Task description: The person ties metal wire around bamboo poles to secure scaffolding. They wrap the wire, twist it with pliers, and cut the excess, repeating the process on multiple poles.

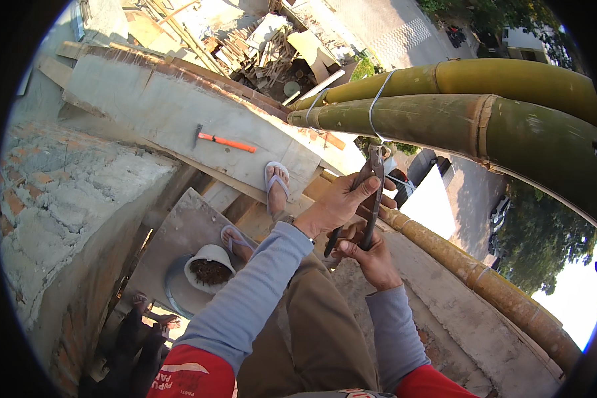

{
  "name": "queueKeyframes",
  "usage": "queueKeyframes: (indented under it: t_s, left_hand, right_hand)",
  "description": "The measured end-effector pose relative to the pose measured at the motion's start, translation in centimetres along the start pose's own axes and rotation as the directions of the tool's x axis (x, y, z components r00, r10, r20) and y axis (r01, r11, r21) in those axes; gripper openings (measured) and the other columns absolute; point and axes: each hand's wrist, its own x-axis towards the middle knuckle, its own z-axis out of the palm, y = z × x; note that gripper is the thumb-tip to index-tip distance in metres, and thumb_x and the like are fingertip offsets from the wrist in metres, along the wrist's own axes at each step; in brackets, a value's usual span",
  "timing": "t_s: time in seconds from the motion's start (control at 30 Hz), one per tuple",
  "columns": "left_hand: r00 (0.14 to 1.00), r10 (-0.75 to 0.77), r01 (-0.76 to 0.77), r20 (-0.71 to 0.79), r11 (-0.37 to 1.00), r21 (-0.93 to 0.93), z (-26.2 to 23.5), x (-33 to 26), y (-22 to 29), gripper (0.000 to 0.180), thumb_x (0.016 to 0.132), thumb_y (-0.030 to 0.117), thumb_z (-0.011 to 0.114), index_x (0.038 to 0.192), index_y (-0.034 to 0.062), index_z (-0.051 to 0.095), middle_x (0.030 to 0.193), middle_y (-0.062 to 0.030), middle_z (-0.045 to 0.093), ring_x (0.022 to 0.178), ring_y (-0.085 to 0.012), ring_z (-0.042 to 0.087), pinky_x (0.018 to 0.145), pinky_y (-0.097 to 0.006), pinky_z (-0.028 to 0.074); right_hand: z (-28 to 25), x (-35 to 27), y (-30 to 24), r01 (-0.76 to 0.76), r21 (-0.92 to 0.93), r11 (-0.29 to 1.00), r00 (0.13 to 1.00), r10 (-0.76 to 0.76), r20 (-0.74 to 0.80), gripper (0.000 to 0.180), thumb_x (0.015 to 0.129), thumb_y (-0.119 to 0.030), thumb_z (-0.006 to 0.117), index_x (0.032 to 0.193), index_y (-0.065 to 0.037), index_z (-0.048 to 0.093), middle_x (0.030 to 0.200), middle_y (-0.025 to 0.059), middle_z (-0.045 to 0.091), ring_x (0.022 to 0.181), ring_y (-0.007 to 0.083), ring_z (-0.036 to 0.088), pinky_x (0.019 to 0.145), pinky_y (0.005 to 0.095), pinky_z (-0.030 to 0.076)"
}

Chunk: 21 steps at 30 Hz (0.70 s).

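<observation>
Pincers point(371, 192) are biting the wire tie point(377, 109) under the green bamboo poles point(444, 119), the left hand point(341, 202) reaching up with fingers clenching the upper handles while the right hand point(368, 255) is gripping the lower handle ends below.

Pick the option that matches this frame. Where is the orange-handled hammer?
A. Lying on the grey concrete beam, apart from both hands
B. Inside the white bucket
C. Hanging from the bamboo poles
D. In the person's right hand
A: the hammer lies flat on the concrete beam, well clear of the left hand and right hand, which both grip the pincers at the wire binding the bamboo poles.
</observation>
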Motion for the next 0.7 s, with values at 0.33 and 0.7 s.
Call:
queueKeyframes:
  t_s: [0.33, 0.7]
  left_hand:
    - [0.986, -0.086, 0.019, 0.14, 0.907, 0.42, -3.4, -0.4, 2.8, 0.069, 0.101, 0.064, 0.041, 0.131, 0.0042, 0.06, 0.116, -0.0099, 0.069, 0.105, -0.0179, 0.066, 0.083, -0.03, 0.051]
    - [1.0, 0.014, -0.013, -0.002, 0.961, 0.276, -2.8, 2.8, 4.7, 0.057, 0.096, 0.051, 0.062, 0.126, 0.0029, 0.065, 0.102, -0.0013, 0.07, 0.096, -0.011, 0.064, 0.091, -0.028, 0.048]
  right_hand:
    - [1.7, 3.8, 1.6, 0.004, 0.396, 0.918, 0.92, -0.159, 0.359, 0.051, 0.078, 0.012, 0.051, 0.127, 0.002, 0.062, 0.148, 0.0235, 0.046, 0.136, 0.0393, 0.049, 0.105, 0.0515, 0.05]
    - [2.1, -3.6, 5.2, 0.078, 0.506, 0.859, 0.946, -0.224, 0.234, 0.07, 0.065, 0.013, 0.05, 0.134, 0.006, 0.058, 0.152, 0.0298, 0.039, 0.137, 0.0517, 0.043, 0.112, 0.0614, 0.038]
